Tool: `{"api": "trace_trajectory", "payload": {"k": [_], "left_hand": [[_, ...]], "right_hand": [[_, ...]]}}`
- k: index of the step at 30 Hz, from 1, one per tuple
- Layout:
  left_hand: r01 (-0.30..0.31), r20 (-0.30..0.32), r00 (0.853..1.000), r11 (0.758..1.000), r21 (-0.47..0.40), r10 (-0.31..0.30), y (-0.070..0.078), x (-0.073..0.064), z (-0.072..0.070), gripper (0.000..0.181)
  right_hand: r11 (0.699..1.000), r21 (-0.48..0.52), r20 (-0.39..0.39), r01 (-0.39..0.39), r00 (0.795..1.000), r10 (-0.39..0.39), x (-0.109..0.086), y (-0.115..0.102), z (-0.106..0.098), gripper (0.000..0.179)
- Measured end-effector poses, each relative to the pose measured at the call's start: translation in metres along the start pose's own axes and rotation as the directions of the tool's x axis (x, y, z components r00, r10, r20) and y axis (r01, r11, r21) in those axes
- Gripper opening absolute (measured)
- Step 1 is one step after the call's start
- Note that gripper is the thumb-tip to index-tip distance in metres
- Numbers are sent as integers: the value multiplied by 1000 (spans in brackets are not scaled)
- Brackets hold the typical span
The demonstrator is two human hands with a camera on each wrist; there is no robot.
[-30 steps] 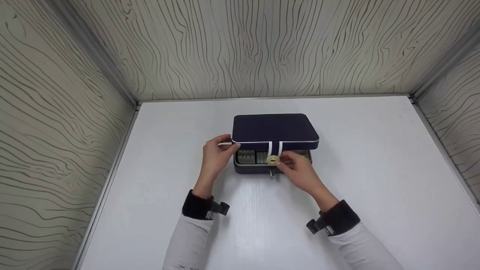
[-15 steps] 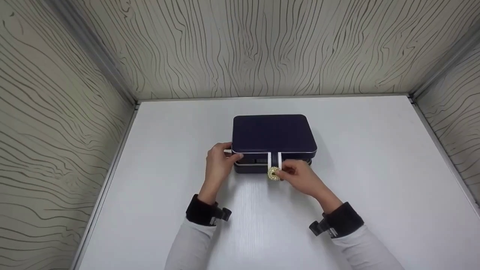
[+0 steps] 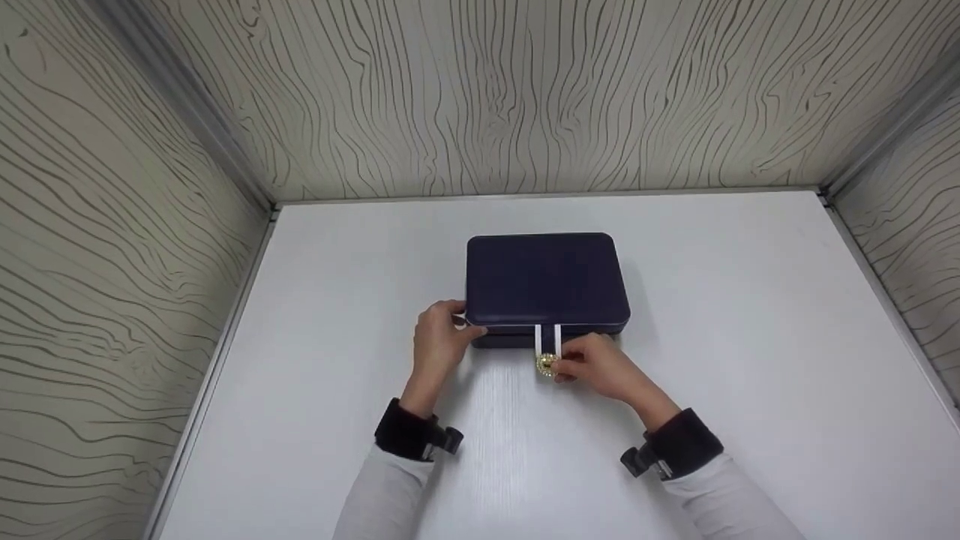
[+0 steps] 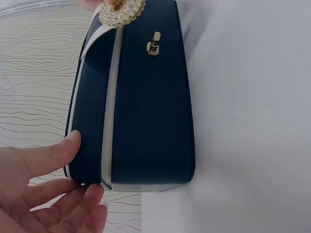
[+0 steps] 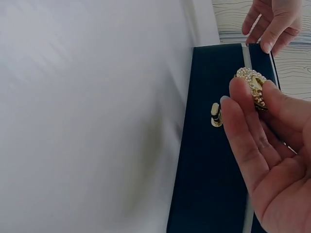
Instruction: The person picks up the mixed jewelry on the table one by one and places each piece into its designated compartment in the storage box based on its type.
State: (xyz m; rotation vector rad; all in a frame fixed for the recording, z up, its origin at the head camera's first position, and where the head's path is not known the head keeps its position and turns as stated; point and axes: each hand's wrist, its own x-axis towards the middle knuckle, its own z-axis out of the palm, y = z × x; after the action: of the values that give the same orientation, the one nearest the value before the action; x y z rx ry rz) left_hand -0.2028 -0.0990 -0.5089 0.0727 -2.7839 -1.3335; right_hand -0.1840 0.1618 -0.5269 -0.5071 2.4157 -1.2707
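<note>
A dark navy jewelry box with rounded corners sits on the table, its lid down over the base. From the lid's front hangs a white-edged strap with a round gold clasp set with small stones. My right hand pinches this clasp between thumb and fingers, just in front of the box. On the box's front stands a gold turn-lock post, apart from the clasp. My left hand grips the lid's front left corner, thumb on the front face and fingers beneath the edge.
The box stands on a white table. Wood-grain patterned panels rise behind it and on both sides. Each wrist wears a black band with a small camera.
The lid has come down over the base, covering the grey compartments seen before. Both hands have moved down and toward me with it, keeping hold of the corner and the clasp.
</note>
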Motion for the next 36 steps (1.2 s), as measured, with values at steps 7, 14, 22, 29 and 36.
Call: {"api": "trace_trajectory", "payload": {"k": [7, 14, 22, 29, 36], "left_hand": [[-15, 45, 999, 999, 34, 13, -1, 1, 0, 44], [5, 33, 999, 1000, 10, -5, 1, 3, 2, 43], [33, 72, 997, 999, -2, -32, 1, 4, 1, 40], [39, 74, 997, 999, -3, -38, 1, 4, 1, 40], [61, 84, 995, 998, -10, -60, -1, 4, 2, 41]], "right_hand": [[991, -132, -28, -32, 999, 28, 5, 4, 5, 9], [981, -190, -59, -26, 998, 15, 12, 7, 9, 11], [973, -230, -93, -36, 996, 15, 16, 12, 14, 15], [956, -279, -164, -87, 986, 42, 18, 12, 20, 16], [899, -436, -261, -35, 961, -89, 20, 12, 28, 15]]}}
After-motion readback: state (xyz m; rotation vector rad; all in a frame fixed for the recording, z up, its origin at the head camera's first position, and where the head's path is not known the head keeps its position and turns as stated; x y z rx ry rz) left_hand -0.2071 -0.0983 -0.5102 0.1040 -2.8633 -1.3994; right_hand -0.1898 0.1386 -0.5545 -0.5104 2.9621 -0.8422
